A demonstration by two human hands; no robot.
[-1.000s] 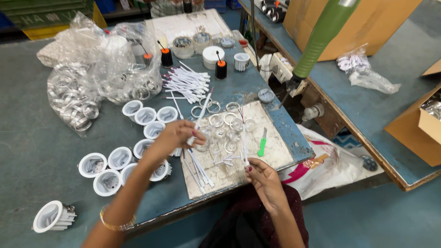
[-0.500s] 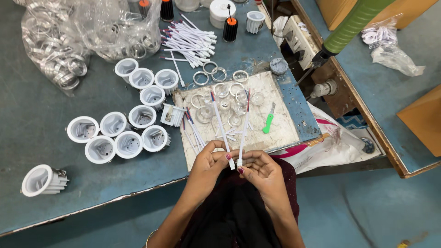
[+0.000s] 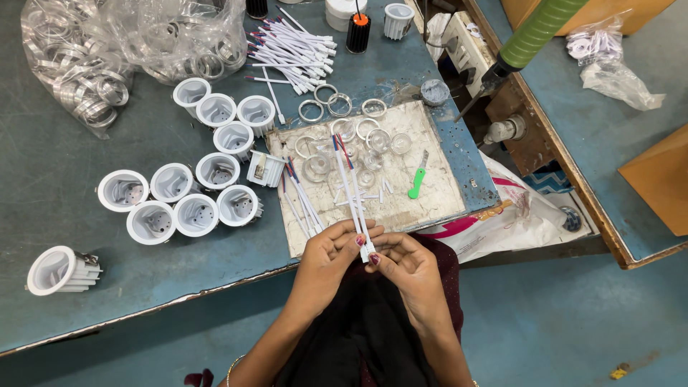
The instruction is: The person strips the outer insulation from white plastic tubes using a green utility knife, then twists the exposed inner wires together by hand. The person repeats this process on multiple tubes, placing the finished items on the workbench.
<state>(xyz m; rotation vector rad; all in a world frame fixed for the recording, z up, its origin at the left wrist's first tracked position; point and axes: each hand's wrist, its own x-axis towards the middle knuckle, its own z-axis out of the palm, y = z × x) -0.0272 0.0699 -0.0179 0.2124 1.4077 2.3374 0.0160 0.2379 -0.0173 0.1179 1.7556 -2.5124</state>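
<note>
Two hands meet at lower centre — left hand [image 3: 326, 258] and right hand [image 3: 408, 269] both pinch the near end of two white wire leads [image 3: 351, 190], which stretch up across the pale mat [image 3: 444, 193] on the worktop [image 3: 43, 158].

1. The left hand [image 3: 326, 258] has left the clear rings on the worn white board [image 3: 437, 208] and drawn back to the near bench [image 3: 43, 179] edge.
2. Both hands now meet; the right hand [image 3: 408, 269] has joined it.
3. Two thin white wires with red-and-blue tips [image 3: 349, 183], lifted from the board, are pinched by their near ends in both grips.
</note>
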